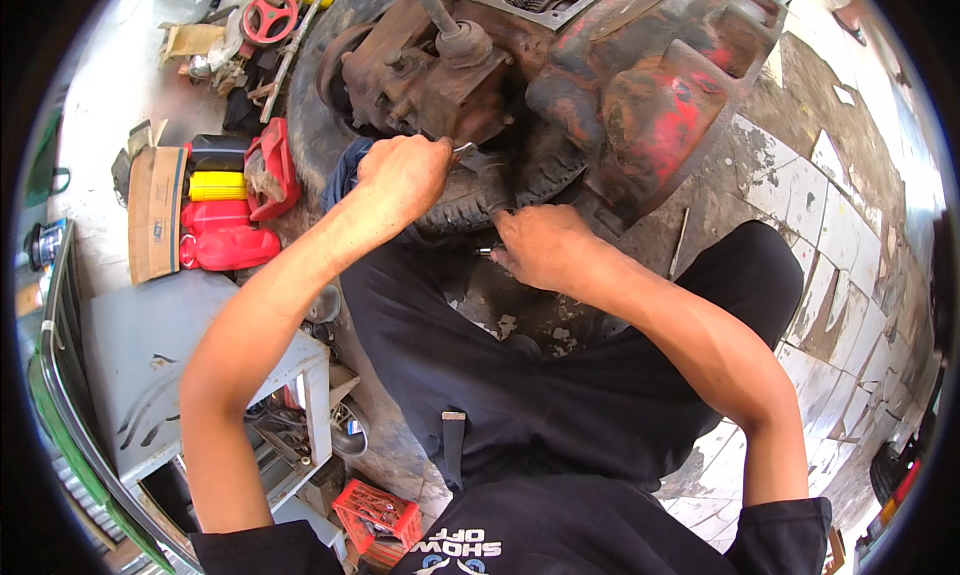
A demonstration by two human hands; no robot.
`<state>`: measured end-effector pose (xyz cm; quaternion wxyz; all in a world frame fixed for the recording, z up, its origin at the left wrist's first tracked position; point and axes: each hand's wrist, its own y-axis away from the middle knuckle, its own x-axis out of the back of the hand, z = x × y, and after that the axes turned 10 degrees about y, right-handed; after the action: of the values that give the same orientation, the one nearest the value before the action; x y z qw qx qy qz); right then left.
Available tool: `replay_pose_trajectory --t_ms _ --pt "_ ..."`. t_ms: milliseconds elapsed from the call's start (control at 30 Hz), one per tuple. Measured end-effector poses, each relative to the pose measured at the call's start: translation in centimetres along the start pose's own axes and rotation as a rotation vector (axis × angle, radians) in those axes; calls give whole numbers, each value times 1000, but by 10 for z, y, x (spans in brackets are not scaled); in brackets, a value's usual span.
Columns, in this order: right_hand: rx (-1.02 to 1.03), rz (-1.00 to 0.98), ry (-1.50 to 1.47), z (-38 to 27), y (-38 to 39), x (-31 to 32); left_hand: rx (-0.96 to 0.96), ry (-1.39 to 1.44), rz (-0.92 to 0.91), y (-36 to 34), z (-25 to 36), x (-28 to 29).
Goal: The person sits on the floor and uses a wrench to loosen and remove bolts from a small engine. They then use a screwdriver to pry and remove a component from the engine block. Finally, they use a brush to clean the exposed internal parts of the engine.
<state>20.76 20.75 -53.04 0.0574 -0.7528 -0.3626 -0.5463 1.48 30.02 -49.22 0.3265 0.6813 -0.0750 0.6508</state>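
Observation:
My left hand (405, 180) is closed beside the greasy, rust-brown gear housing (430, 80). A shiny metal tool end (464, 150) pokes out past its thumb; the rest is hidden in the fist. Lower and to the right, my right hand (545, 245) is closed too, its fingers curled in front of the black tyre (450, 213). From under those fingers juts a short, shiny metal rod (486, 251), whose other end I cannot see. Right of the housing bulges a large casting (650, 125) with worn red paint.
Red and yellow plastic containers (230, 235) stand at the left beside a cardboard piece (155, 215). Nearer is a grey metal cabinet (170, 345) with tools inside. A red crate (375, 515) of small parts sits low. A thin rod (680, 243) lies on the broken tile floor.

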Motion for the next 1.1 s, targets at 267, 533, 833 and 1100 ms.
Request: replay_pose_trajectory --t_ms 267,533,833,1100 --pt "-7 -57 -46 -3 0 2 88 -1 100 8 10 -6" --pt "-2 -5 -133 4 0 -4 202 185 200 11 23 -22" --pt "9 97 -155 12 6 -5 329 540 510 21 32 -99" --pt "5 127 -70 11 8 -1 390 702 553 16 35 -94"
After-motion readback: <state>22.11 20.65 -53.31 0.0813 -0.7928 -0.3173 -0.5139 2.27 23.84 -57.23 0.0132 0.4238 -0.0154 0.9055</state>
